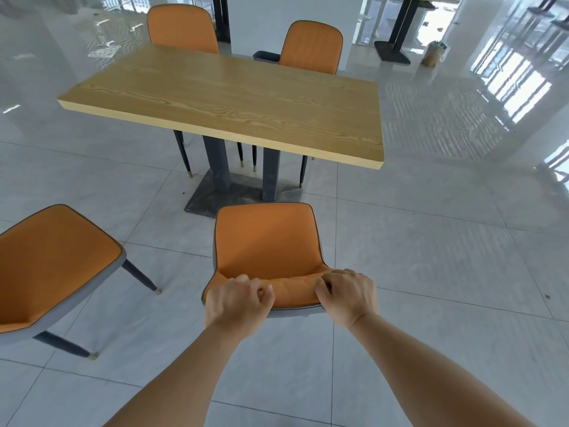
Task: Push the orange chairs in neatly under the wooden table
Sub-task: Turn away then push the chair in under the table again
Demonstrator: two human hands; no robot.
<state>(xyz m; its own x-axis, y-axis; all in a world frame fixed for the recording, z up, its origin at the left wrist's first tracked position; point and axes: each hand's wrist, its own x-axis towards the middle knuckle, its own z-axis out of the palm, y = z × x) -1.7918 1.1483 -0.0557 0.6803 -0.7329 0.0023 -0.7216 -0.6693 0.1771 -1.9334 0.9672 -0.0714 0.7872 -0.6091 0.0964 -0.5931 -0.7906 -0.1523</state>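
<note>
Jointly left hand (237, 303), right hand (349, 295) grip chair backrest (294, 291).

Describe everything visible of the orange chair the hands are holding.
The orange padded chair, with a grey shell and dark piping, is upright over the pale tiled floor, facing the wooden table but not yet under it. The left hand and right hand grip the top of its backrest. Its legs are hidden.

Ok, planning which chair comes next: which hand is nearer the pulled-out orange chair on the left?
Left. The left hand grips the held chair's backrest on the side toward that left chair; the right hand grips the backrest's far end, farther away.
</note>
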